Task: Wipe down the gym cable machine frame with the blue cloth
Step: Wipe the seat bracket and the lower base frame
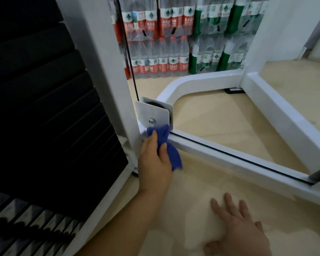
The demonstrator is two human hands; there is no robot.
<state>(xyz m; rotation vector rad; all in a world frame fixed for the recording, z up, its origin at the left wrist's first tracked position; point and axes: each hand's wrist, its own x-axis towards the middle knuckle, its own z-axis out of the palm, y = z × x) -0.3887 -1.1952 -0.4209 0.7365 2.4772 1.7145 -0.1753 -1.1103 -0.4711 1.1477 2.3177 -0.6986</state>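
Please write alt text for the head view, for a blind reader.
A left hand holds a blue cloth against the white frame beside a pulley bracket. The right hand lies flat on the floor. Bottled water is stacked behind.

Shrink-wrapped packs of water bottles point(161, 43), red-labelled left and green-labelled right, stand stacked far on the pale floor point(220, 117).
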